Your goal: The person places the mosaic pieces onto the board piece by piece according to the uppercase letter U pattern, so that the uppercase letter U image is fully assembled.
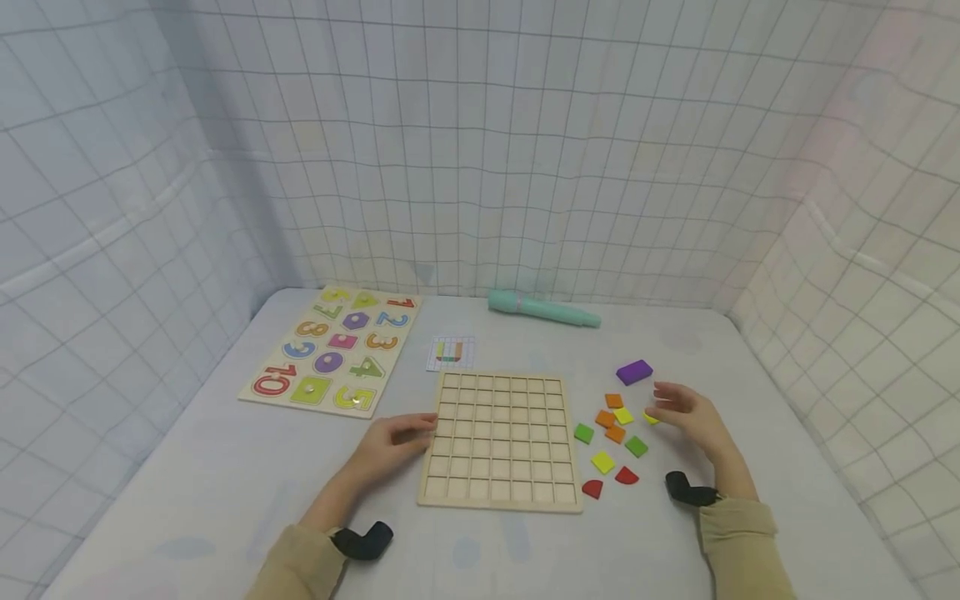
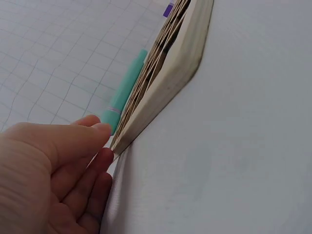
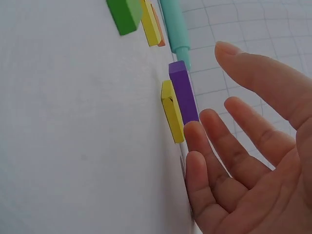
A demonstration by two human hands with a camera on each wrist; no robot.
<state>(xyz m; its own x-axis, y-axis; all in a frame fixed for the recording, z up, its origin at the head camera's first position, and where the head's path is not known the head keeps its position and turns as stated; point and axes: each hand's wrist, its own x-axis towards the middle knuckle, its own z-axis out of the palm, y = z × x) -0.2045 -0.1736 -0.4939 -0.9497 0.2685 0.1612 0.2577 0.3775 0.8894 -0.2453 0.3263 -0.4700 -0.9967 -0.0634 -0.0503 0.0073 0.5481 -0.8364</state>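
Observation:
A light wooden grid board (image 1: 501, 505) with square recesses lies in front of me. My left hand (image 1: 386, 450) is at its left edge, fingertips right at the rim; in the left wrist view the thumb and fingers (image 2: 100, 158) reach to the board's side (image 2: 161, 92). To the right of the board, my right hand (image 1: 693, 421) hovers with spread, slightly bent fingers and holds nothing. Its fingertips overlap a yellow square tile (image 1: 651, 418). Orange tiles (image 1: 614, 401), green tiles (image 1: 637, 447), other yellow tiles (image 1: 603, 462) and red quarter-round pieces (image 1: 627, 476) lie between it and the board.
Behind the tiles sits a purple block (image 1: 634, 372). A turquoise pen-shaped tube (image 1: 543, 309) lies at the back. Beyond the board is a small pattern card (image 1: 451, 353). At the left lies a number puzzle board (image 1: 337, 350). Gridded white cloth walls (image 1: 495, 167) surround the table.

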